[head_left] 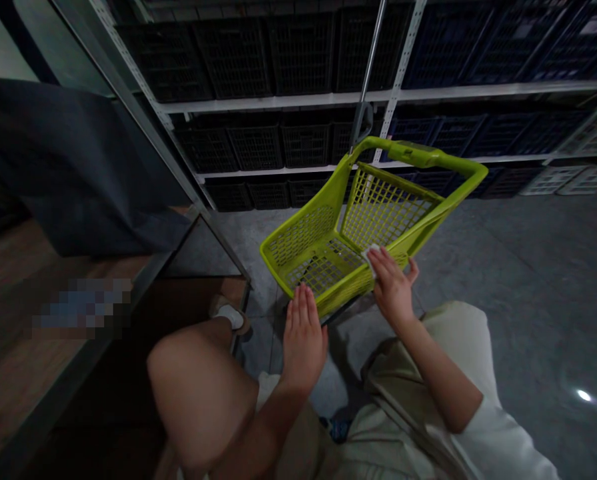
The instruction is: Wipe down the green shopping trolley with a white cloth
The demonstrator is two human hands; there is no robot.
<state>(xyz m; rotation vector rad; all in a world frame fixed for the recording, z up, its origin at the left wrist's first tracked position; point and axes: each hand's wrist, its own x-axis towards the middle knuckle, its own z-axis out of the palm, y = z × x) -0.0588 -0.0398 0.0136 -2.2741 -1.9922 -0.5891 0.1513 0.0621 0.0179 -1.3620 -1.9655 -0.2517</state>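
Left hand (303,337) flat, right hand (392,288) gripping basket (381,208)

A lime-green plastic lattice shopping basket (318,270), tilted, its thick curved handle rail (418,155) uppermost.

The only view, worn on the head, looks forward and steeply down past the person's bent knee (201,400), close above the left hand (303,337), right hand (393,287) and lime-green plastic shopping basket (358,227), toward shelved black crates (298,67).
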